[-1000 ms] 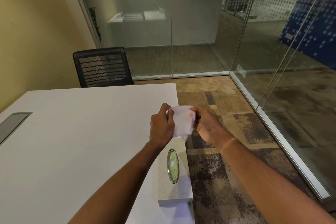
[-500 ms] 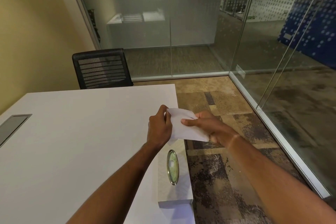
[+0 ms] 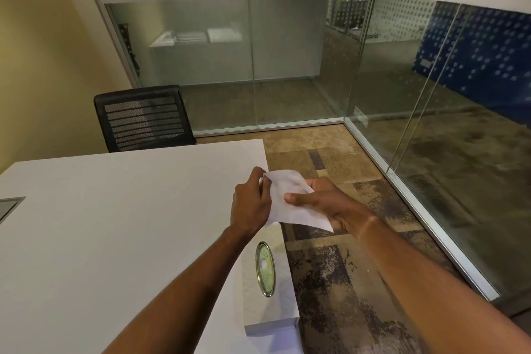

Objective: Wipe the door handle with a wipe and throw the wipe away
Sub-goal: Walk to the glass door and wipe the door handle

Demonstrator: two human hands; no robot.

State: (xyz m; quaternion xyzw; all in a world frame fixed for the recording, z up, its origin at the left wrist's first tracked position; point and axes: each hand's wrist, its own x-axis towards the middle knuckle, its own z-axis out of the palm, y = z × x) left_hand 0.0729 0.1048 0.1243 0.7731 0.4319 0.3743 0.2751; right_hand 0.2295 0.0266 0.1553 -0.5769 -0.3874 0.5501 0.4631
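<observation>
A white wipe (image 3: 290, 201) is spread between both hands above the table's right edge. My left hand (image 3: 251, 204) pinches its upper left corner. My right hand (image 3: 324, 204) lies under the wipe with the thumb pressed on top of it. Just below the hands a white wipe box (image 3: 270, 276) with an oval, metal-rimmed opening stands on the white table (image 3: 115, 224). No door handle and no bin are in view.
A black mesh office chair (image 3: 143, 118) stands behind the table's far edge. Glass partition walls (image 3: 287, 60) close the room at the back and along the right. Patterned carpet (image 3: 344, 267) covers the floor to the right of the table. A grey cable hatch (image 3: 8, 207) sits at the table's left.
The wipe, bunched between the hands a second ago, has been pulled open and flat. My right hand has slid under it with the thumb on top. The view has tilted slightly upward.
</observation>
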